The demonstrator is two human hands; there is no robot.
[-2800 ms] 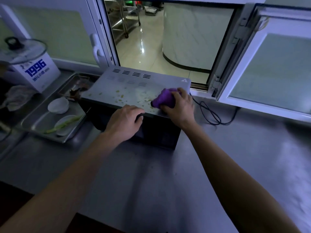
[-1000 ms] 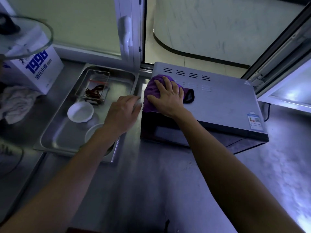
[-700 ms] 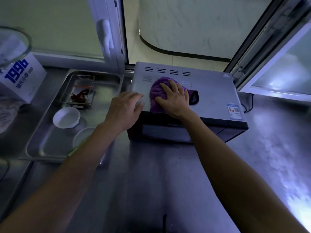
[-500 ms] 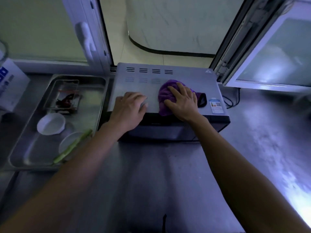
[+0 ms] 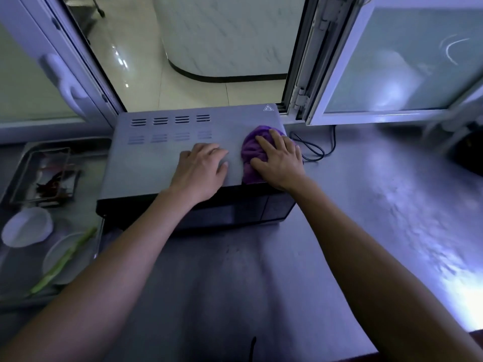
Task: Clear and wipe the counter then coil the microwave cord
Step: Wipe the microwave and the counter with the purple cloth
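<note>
A grey microwave point(image 5: 156, 158) stands on the steel counter point(image 5: 261, 283) under the open window. My right hand point(image 5: 279, 160) presses flat on a purple cloth point(image 5: 252, 152) at the right end of the microwave's top. My left hand point(image 5: 200, 171) rests flat on the top beside it, fingers spread. The black microwave cord point(image 5: 313, 150) lies in a loose loop on the counter just right of the microwave.
A steel tray point(image 5: 28, 150) sits left of the microwave, holding a small container of red chillies point(image 5: 49, 178), a white bowl point(image 5: 27, 226) and a plate with a green stalk point(image 5: 62, 259). An open window sash point(image 5: 392, 61) stands at the back right. A dark object point(image 5: 467, 152) sits at far right.
My right hand has slid the purple cloth from the middle of the microwave's top to its right end. My left hand moved right along the top with it.
</note>
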